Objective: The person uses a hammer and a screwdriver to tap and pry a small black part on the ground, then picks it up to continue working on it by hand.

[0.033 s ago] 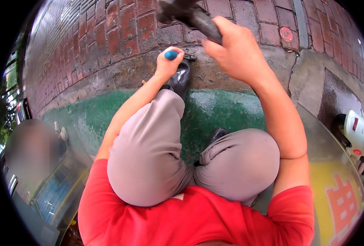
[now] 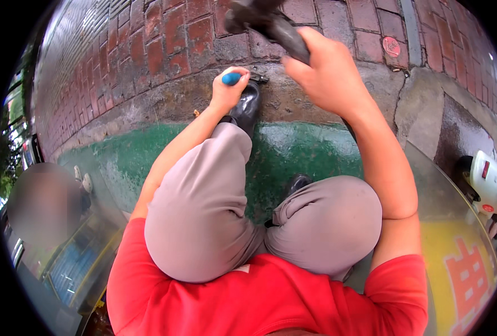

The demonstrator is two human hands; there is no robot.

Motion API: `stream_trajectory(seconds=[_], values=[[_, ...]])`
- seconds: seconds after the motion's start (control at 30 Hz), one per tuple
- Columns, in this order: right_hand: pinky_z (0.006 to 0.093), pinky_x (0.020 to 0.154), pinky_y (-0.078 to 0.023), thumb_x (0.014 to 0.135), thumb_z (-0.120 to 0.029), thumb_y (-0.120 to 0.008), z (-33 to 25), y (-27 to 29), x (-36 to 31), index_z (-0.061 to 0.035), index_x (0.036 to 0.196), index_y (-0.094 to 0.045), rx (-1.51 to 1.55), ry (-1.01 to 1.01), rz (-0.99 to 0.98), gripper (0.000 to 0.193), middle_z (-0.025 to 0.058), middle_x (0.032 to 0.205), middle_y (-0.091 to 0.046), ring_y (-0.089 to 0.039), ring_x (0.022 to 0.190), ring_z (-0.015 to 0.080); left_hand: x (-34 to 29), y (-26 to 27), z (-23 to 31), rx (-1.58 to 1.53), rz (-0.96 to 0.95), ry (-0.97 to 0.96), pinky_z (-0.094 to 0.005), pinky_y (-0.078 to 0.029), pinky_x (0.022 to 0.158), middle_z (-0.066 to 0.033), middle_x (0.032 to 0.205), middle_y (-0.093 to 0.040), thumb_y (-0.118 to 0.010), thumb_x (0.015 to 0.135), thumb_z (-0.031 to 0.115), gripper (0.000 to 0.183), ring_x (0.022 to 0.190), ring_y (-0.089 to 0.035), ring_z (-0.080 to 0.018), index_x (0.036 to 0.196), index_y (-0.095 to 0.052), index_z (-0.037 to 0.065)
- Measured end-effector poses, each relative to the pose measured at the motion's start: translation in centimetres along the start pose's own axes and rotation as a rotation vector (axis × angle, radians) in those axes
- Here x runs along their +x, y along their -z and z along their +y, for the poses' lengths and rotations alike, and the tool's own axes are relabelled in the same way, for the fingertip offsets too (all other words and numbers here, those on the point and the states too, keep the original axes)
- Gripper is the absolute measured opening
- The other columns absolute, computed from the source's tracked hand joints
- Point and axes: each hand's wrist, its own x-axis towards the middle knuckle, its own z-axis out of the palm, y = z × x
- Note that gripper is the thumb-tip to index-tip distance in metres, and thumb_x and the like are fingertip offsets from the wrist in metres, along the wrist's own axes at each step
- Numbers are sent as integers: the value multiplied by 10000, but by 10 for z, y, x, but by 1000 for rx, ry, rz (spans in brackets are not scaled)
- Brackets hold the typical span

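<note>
My left hand [image 2: 226, 95] is closed around a blue-handled tool [image 2: 231, 79]. The rounded blue end sticks out of my fist toward me; the rest of it is hidden. Right beside that hand, at the toe of my black shoe [image 2: 247, 106], lies a small dark metal piece [image 2: 259, 78]. I cannot tell whether the tool touches it. Higher up and to the right, my right hand [image 2: 329, 73] grips the dark handle of a hammer [image 2: 286, 38]. The hammer's head is raised off the ground, slightly blurred and partly cut off by the top edge.
Wet red brick paving [image 2: 187, 36] meets a worn concrete strip [image 2: 147, 103] and a green-painted band [image 2: 310, 143]. A yellow panel with a red character [image 2: 464, 269] stands at my right, near a white scooter [image 2: 488, 182]. Another person [image 2: 44, 204] is at the left.
The hammer and my right hand have shifted slightly to the right. In my left hand, the blue handle's end has tipped a little leftward.
</note>
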Motion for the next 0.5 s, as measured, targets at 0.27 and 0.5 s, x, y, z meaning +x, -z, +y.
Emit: stream_trajectory(seconds=[0.27,0.5], values=[[384,620,-470,821,-188,-672,96,-23,-61,3,937,-586,155,-455,77,239,104,672,-588,-566,619,224,-60,25,-24,62,-125,-51,-344,-479,963,-154,1251,-655,-742,838,96,232,1140,-633,-243,1052,-667,49],[292,414,-411,881,-137,-659,136,-40,-89,-37,867,-546,496,-754,178,151,14,587,-530,-491,445,110,-25,19,16,466,-437,-412,-397,-539,866,-191,1171,-633,-723,775,34,239,1033,-636,-389,995,-634,66]])
